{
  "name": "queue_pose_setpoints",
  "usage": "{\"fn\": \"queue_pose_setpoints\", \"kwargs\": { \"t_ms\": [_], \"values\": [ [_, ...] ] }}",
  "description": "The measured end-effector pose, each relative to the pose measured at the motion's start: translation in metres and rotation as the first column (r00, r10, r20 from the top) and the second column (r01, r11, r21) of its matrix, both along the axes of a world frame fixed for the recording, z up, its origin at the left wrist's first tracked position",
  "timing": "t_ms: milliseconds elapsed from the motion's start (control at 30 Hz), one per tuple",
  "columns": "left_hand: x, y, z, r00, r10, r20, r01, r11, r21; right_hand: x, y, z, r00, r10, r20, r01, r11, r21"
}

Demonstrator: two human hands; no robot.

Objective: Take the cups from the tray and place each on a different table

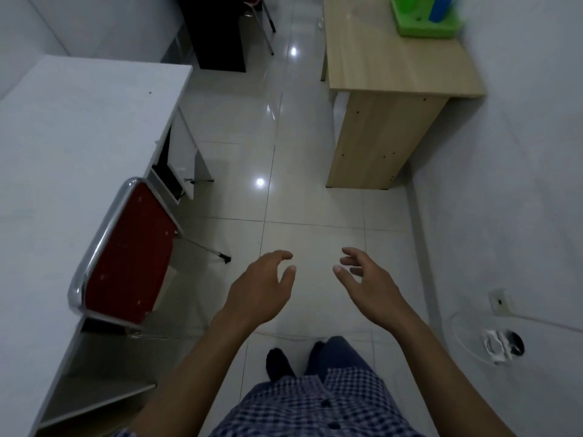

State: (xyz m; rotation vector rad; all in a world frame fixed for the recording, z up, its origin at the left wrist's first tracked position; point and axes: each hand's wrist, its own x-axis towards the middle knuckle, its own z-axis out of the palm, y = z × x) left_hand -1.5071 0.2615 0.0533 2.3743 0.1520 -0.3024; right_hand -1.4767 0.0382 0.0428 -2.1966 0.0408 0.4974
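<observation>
A green tray [422, 26] sits at the far right end of the wooden table [394, 67]. A blue cup [440, 7] stands in the tray, and a green cup [407, 4] beside it is cut off by the frame's top edge. My left hand [262, 288] and my right hand [367, 282] hover over the tiled floor, well short of the wooden table. Both hands hold nothing and their fingers are spread and curled. A white table [72, 127] runs along the left.
A red chair with a chrome frame [126, 253] is tucked against the white table. A dark cabinet [217, 33] stands at the back. White walls close in on the right, with a socket [500, 302] and cable low down. Glossy floor tiles [284, 200] lie ahead.
</observation>
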Motion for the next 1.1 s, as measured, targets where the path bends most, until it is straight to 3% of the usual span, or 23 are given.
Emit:
{"fn": "queue_pose_setpoints", "kwargs": {
  "t_ms": [467, 733, 1100],
  "values": [
    [0.257, 0.026, -0.014, 0.995, -0.035, -0.097, 0.041, 0.998, 0.058, 0.255, 0.035, -0.030, 0.998, -0.001, -0.067, 0.006, 0.997, 0.075],
    [0.424, 0.015, 0.010, 0.998, -0.060, -0.003, 0.060, 0.994, 0.095, 0.414, 0.023, -0.008, 1.000, -0.006, -0.025, 0.008, 0.997, 0.070],
    [0.606, 0.062, -0.002, 0.991, -0.123, -0.046, 0.120, 0.990, -0.068, 0.583, 0.048, -0.019, 0.998, -0.058, -0.026, 0.058, 0.998, 0.027]
  ]
}}
